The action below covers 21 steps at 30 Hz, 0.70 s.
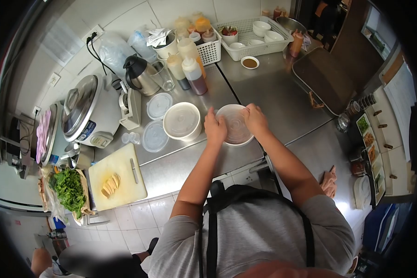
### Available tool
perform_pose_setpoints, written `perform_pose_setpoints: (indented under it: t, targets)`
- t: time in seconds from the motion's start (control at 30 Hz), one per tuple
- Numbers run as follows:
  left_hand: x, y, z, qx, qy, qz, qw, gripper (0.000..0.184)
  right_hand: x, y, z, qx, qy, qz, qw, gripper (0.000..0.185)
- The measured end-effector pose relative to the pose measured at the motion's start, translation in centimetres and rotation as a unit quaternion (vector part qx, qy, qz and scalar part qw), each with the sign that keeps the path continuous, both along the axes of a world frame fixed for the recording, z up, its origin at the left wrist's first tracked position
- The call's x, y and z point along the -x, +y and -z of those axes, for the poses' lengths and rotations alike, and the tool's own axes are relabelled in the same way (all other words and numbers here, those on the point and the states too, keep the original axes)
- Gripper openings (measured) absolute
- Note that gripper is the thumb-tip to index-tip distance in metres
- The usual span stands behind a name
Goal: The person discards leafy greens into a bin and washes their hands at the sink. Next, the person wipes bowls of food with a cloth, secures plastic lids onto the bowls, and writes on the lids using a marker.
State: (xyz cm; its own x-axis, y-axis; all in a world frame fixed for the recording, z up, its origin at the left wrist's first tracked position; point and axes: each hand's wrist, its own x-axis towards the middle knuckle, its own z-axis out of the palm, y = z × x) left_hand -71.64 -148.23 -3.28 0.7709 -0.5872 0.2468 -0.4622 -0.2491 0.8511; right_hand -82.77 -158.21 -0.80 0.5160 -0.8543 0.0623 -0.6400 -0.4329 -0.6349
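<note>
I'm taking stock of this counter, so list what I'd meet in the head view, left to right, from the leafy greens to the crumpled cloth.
Leafy greens, cutting board, free-standing lidded bowl, handled lidded bowl, crumpled cloth.

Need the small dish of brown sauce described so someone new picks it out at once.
Find the large white perforated basket at the back of the steel counter. Just outside its near side, by the left corner, sits a small round white dish of brown sauce. The similar small white bowls are inside the basket; this one stands outside.
</note>
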Motion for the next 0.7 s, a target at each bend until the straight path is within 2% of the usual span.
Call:
perform_pose_setpoints:
  t: [0.1,0.2,0.3,0.4,0.5,0.7]
  targets:
    - [-0.1,-0.2,-0.6,-0.066,-0.039,0.026,0.997,0.041,0.0,-0.4,0.7,-0.005,-0.015,0.005,1.0,0.025]
    - [0.2,-0.1,-1.4,-0.068,-0.106,0.022,0.992,0.031,-0.1,-0.9,0.6,-0.042,0.014,-0.019,0.999,0.025]
    - [-0.5,-0.5,-3.3,-0.159,-0.102,0.035,0.981,0.024,-0.6,-1.3,-1.4,-0.046,0.114,-0.034,0.992,0.023]
    - [-2.3,-1.9,-2.4,-0.115,-0.136,0.087,0.98,0.021,-1.0,-1.4,-2.1,-0.003,0.046,-0.1,0.994,0.02]
    - [-3.4,-2.9,-1.5,-0.036,-0.111,0.129,0.985,0.017,-1.5,-2.0,-0.9,0.004,-0.001,-0.09,0.996,0.018]
    - [-4.0,-3.5,-0.9,-0.002,-0.065,0.164,0.984,0.017,-2.3,-3.4,0.0,0.021,-0.039,-0.098,0.994,0.014]
